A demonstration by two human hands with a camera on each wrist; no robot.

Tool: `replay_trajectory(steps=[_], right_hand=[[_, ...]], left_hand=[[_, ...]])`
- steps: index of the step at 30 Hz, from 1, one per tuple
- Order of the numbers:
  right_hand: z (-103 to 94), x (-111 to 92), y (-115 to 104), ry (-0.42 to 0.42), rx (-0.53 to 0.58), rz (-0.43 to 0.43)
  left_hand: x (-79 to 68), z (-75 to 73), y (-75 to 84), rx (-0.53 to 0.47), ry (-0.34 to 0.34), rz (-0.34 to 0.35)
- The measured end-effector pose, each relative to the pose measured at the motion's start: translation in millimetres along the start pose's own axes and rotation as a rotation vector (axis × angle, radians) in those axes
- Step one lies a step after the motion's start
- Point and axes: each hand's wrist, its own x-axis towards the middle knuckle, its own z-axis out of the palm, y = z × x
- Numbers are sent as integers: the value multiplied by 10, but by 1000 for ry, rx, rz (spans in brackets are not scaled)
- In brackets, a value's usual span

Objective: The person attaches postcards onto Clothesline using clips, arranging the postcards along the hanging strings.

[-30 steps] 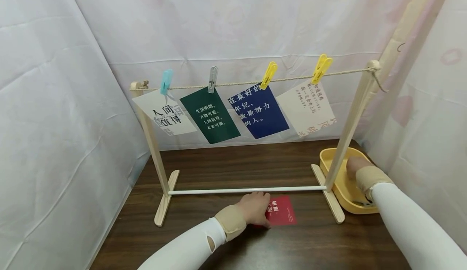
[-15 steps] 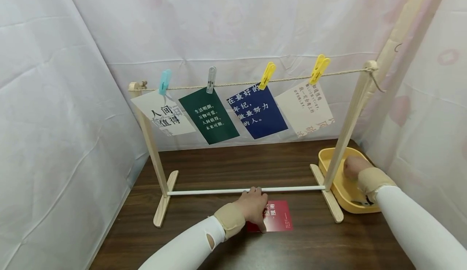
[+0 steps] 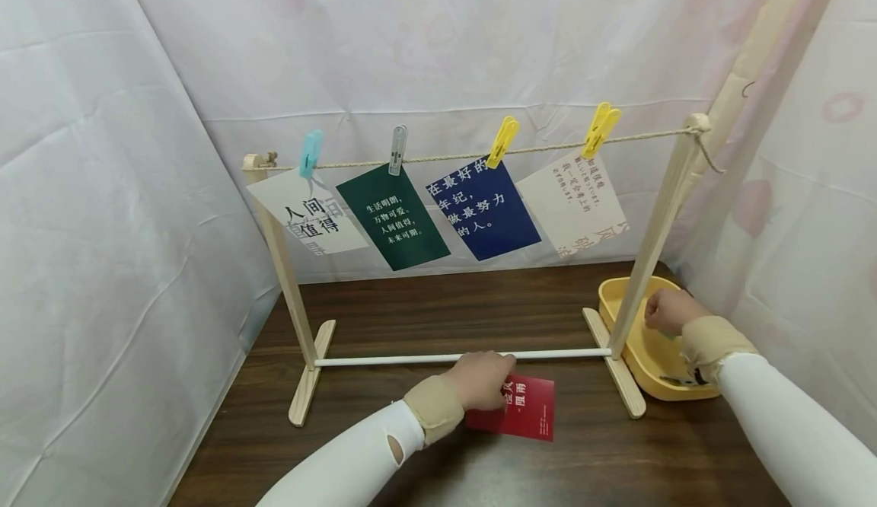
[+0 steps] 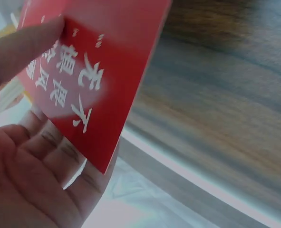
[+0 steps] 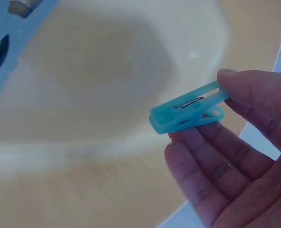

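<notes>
In the head view my left hand [image 3: 479,380] grips a red card [image 3: 537,408] with white characters, tilted above the dark wooden table. The left wrist view shows the thumb lying on the card's printed face and the fingers behind it. My right hand [image 3: 674,310] is over the yellow tray [image 3: 687,394] at the right. Between thumb and fingers it pinches a teal clothespin [image 5: 188,110], clearest in the right wrist view. A light blue clothespin [image 5: 7,52] lies in the tray.
A wooden rack with a white lower bar [image 3: 411,358] carries a rope. Clothespins hold a white card [image 3: 342,237], a green card [image 3: 404,252], a blue card [image 3: 514,237] and a cream card [image 3: 548,195] on it. The right post [image 3: 651,252] stands beside the tray.
My left hand has lifted the red card, which lay flat on the table before. The right hand has risen a little inside the tray area, now with a clothespin showing.
</notes>
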Motion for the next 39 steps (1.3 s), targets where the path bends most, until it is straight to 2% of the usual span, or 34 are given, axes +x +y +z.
replay_trajectory(steps=[4,8,11,14,20,24,31,39], right_hand=[[-18,-28,-20,33,-31,-9],[-15,-26,8,76,-16,-2],[-40,-33,11,69,0,33],[-76,-57,-2,81,-18,27],[-162,-133,-42,128,-25,-7],[-190,-161,-62,137,0,-12],[-239,-204,-126,172,50,-35],[-318,-284,-239,216,65,-1]], left_hand=[[25,-89,14,-52,-23,10],[39,-116,34,-92,-65,36],[28,-136,46,-119,-93,58],[19,-160,44,-149,-97,70],[17,-275,20,-195,-57,99],[28,-341,5,-244,-37,79],[28,-430,9,-429,15,34],[71,-471,0,-590,114,27]])
